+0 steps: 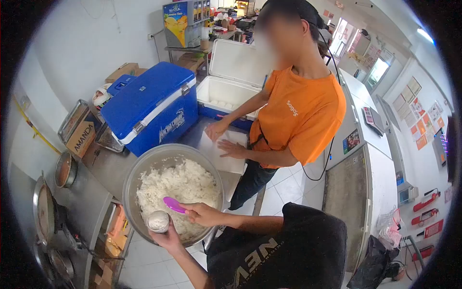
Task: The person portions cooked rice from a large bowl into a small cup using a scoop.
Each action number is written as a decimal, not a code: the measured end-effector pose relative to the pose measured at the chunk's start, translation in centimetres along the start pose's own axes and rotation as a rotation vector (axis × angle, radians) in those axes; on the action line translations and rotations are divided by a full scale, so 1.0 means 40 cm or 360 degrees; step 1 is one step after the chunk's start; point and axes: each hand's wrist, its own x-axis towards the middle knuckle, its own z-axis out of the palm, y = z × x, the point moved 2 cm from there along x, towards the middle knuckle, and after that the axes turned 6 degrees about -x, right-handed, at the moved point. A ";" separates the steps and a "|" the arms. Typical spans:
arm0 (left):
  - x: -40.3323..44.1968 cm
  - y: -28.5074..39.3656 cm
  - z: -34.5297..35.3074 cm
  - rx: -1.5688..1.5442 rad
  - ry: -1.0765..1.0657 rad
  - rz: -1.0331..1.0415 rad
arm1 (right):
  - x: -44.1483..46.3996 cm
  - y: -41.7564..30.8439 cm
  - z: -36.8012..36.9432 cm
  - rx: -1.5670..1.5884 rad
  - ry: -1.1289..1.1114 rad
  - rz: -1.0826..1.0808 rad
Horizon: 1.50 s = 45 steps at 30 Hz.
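Note:
A large round metal pot (126,190) full of cooked white rice (180,180) stands before me. My left hand (167,238) is wrapped round a small round cup (158,221), holding it over the pot's near rim. White rice fills the cup to the top. In my right hand (204,214) is a purple rice paddle (174,204), gripped by its handle. Its blade is over the rice, just above and beside the cup; I cannot tell whether it touches the rice.
A co-worker in an orange shirt (301,113) has both hands on white paper (228,161) beside the pot. A shut blue cooler (149,101) stands behind the pot, an opened cooler (226,91) beyond it. Pans (66,168) line the left; a white freezer (380,192) stands right.

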 end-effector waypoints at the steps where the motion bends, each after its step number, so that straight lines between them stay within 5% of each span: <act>1: 0.003 -0.006 -0.002 0.0025 -0.0013 0.0023 | -0.007 -0.005 -0.001 0.0106 -0.0136 0.0183; 5: 0.004 -0.007 -0.009 0.0443 -0.0057 0.0220 | -0.021 0.029 0.042 0.0615 -0.0087 0.0399; 7: 0.007 -0.004 -0.002 0.0301 0.0057 0.0113 | -0.031 0.034 0.051 0.0969 -0.0138 0.0627; 10: 0.021 -0.021 0.009 -0.0157 0.0198 -0.0139 | -0.035 0.043 0.076 0.0981 0.0012 0.0495; 13: -0.005 0.004 0.042 0.0016 0.0132 -0.0023 | -0.048 0.013 0.066 0.0669 0.0144 0.0338; 15: -0.016 0.040 0.099 -0.0807 0.0470 -0.0531 | -0.061 0.018 0.063 0.0406 0.0266 0.0176; 17: 0.003 -0.024 0.015 0.0008 0.0158 -0.0237 | -0.073 0.017 0.057 0.0251 0.0327 0.0094; 19: -0.008 -0.006 0.036 -0.0027 0.0187 -0.0298 | -0.080 0.007 0.046 0.0211 0.0325 0.0091; 22: -0.023 0.037 0.092 -0.0918 0.0545 -0.0718 | -0.088 -0.013 0.032 0.0050 0.0309 0.0047; 27: -0.034 0.051 0.095 -0.0889 0.0504 -0.0719 | -0.094 -0.039 0.020 -0.0114 0.0339 -0.0032; 28: -0.054 0.075 0.099 0.0287 0.0054 -0.0223 | -0.097 -0.021 0.026 -0.0169 0.0361 -0.0107; 30: -0.111 0.107 0.112 0.1241 -0.0367 0.0167 | -0.098 -0.003 0.044 -0.0270 0.0375 -0.0277; 31: -0.110 0.096 0.094 0.1272 -0.0370 0.0300 | -0.111 0.005 0.049 -0.0282 0.0296 -0.0180; 34: -0.095 0.054 0.065 0.0695 -0.0258 0.0264 | -0.103 -0.055 0.027 -0.0474 0.0251 -0.0298; 36: -0.096 0.063 0.083 0.0882 -0.0197 0.0245 | -0.103 -0.041 0.044 -0.0693 0.0156 -0.0334; 38: -0.093 0.054 0.107 0.0243 -0.0013 -0.0159 | -0.090 -0.034 0.058 -0.0912 0.0089 -0.0339; 40: -0.102 0.046 0.137 -0.1109 0.0298 -0.0700 | -0.085 -0.039 0.072 -0.1117 0.0008 -0.0325; 45: -0.130 0.111 0.184 -0.0829 0.0215 -0.0769 | -0.022 -0.055 0.056 -0.0821 -0.0116 -0.0370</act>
